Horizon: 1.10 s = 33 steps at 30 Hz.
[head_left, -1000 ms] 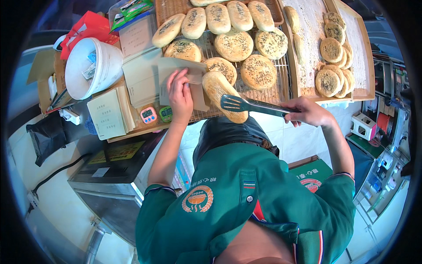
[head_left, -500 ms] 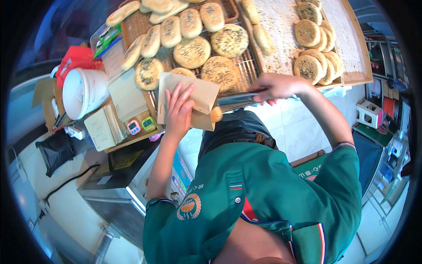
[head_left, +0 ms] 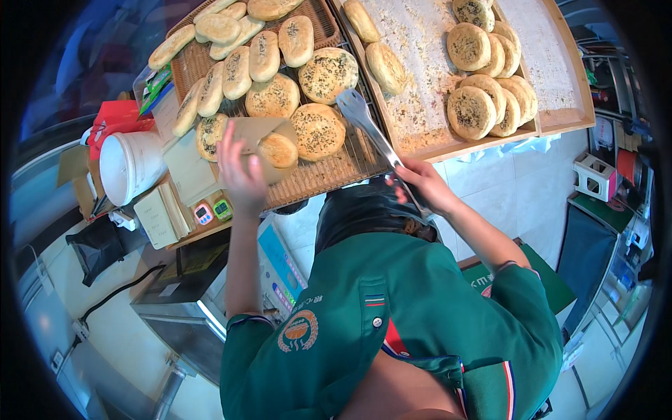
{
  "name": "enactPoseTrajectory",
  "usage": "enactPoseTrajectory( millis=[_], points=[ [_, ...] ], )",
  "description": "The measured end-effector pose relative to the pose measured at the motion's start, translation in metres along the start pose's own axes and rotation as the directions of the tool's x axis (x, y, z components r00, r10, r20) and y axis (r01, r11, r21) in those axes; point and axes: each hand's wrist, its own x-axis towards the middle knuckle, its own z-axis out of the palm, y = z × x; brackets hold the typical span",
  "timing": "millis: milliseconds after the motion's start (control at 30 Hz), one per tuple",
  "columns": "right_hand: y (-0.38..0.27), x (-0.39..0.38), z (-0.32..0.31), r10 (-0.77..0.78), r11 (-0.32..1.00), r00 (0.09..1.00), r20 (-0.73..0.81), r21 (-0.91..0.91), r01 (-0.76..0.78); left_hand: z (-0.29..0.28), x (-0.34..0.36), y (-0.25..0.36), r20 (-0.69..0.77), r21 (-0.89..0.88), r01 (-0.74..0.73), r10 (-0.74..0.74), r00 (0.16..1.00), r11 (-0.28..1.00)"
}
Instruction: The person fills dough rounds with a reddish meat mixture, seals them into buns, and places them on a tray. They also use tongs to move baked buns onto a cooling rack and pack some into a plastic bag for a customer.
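Observation:
My left hand (head_left: 241, 178) is closed on a brown paper bag (head_left: 245, 129) above the rack's near left part; its fingers are slightly blurred. A small golden flatbread (head_left: 278, 150) shows at the bag's opening. In my right hand (head_left: 425, 185) is a pair of metal tongs (head_left: 379, 140), gripped near the handle end and pointing up and left. The tong tips hover by a round seeded flatbread (head_left: 329, 75), with nothing visible between them. Another round seeded flatbread (head_left: 318, 131) lies on the wire rack (head_left: 336, 171), right of the bag.
Oval breads (head_left: 264, 56) fill a wicker tray (head_left: 325, 28) at the back left. At right, a wooden tray (head_left: 420, 77) holds stacked seeded flatbreads (head_left: 472, 112). A white bucket (head_left: 129, 168), paper bag stacks (head_left: 157, 217) and two small timers (head_left: 213, 212) stand left.
My left hand and the bag have moved left over the rack, and the bread now shows at its opening. My right hand has lowered, with the tongs swung to point up and left.

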Motion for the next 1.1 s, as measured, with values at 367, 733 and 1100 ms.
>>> enactPoseTrajectory(
  millis=[367, 733, 1100],
  points=[
    [-0.004, 0.05, 0.042, -0.229, 0.972, 0.973, -0.013, 0.043, 0.229, 0.001, 0.015, 0.038, 0.126, 0.55, 0.078, -0.176, 0.976, 0.831],
    [0.002, -0.006, 0.077, -0.061, 0.775, 0.976, 0.21, -0.606, 0.179, -0.014, 0.004, 0.041, 0.432, 0.379, -0.142, -0.039, 0.901, 0.915],
    [0.015, 0.086, 0.148, 0.057, 0.998, 0.96, 0.274, -0.055, -0.043, -0.02, 0.02, 0.028, 0.473, 0.383, -0.358, 0.152, 0.868, 0.851]
  ],
)
